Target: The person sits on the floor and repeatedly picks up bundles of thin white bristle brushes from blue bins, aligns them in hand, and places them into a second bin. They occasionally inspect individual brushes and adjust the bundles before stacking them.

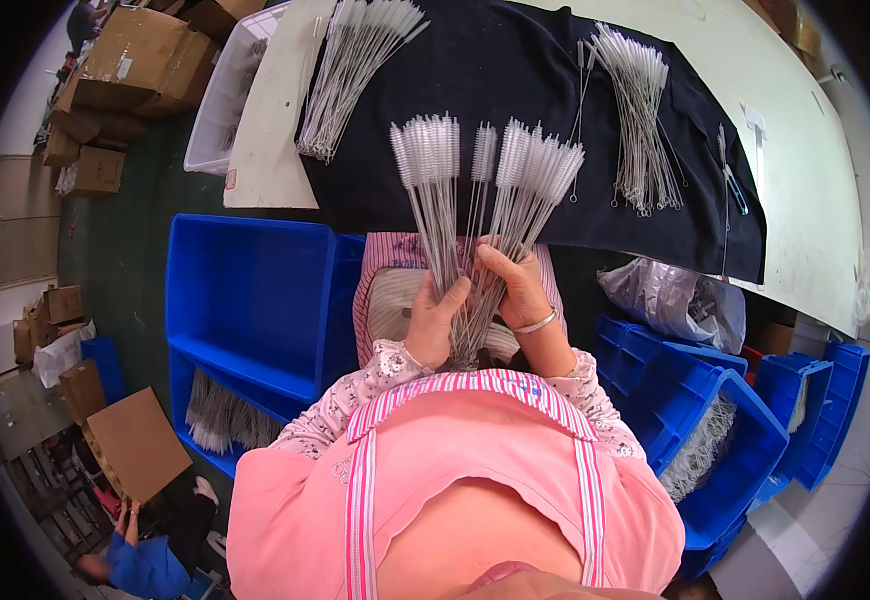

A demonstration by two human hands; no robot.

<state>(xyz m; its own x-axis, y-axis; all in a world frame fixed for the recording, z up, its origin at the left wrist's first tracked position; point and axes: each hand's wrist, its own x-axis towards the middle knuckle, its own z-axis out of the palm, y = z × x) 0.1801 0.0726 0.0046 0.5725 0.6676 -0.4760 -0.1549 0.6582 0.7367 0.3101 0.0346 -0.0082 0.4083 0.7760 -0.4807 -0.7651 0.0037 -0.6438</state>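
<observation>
Fanned out in front of my body is a bundle of wire-handled tube brushes (pixel 533 170), white bristle heads up and looped wire ends down. My left hand (pixel 438 322) is closed round the wires of the left part of the fan. Around the right part closes my right hand (pixel 517 285), its thumb and fingers on the wires near the middle. A few brushes (pixel 483 155) stand between the two groups. On the black cloth (pixel 485 60) lie a brush pile (pixel 360 75) at the far left and another brush pile (pixel 645 115) at the right.
Blue-handled pliers (pixel 734 188) and single brushes lie at the cloth's right side on the white table (pixel 805 170). An open blue bin (pixel 250 300) stands at my left, blue bins (pixel 690 430) with wires at my right. Another person (pixel 145 565) handles a carton (pixel 140 445).
</observation>
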